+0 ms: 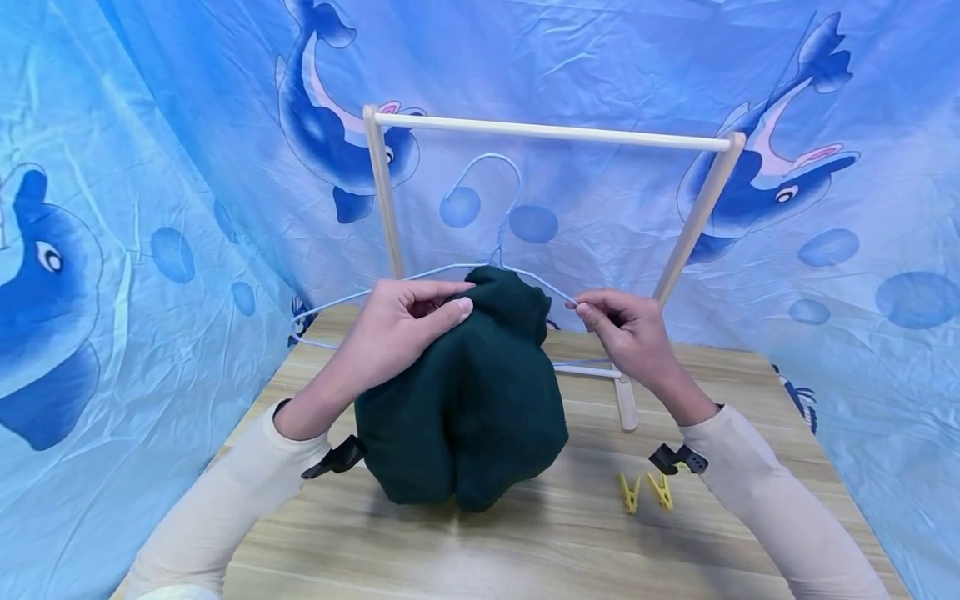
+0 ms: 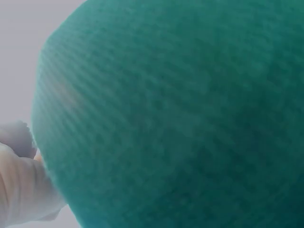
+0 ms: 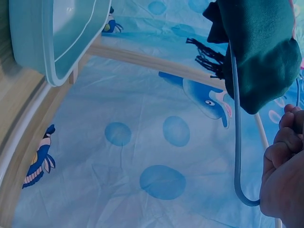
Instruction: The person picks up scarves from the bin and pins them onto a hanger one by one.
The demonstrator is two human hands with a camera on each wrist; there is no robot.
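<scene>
At the center of the head view, a dark green cloth (image 1: 502, 392) hangs bunched over a wood-grained table (image 1: 570, 554), its top edge meeting the neck of a pale blue wire hanger (image 1: 500, 242). Whether the cloth passes through the hanger cannot be told. Left of center, the left hand (image 1: 397, 325) pinches the cloth's upper edge between thumb and fingers. Right of center, the right hand (image 1: 626, 329) pinches the hanger's sloping right arm, thumb against fingertips. Behind them stands a wooden rack (image 1: 551, 131), its pale top rail crossing the upper middle of the frame and one foot resting on the table right of the cloth. At the lower right of the frame, two yellow clips (image 1: 629, 493) lie side by side on the tabletop. A shiny, creased blue curtain (image 1: 615, 58) encloses the table at left, back and right, printed with bubbles and dolphins, one at the left edge and two along the top. Blurred green fabric fills most of the left wrist view. In the right wrist view, a pale blue-green tub (image 3: 32, 42) occupies the upper left, while black tassels (image 3: 209, 59) show beside the cloth at the upper right.
</scene>
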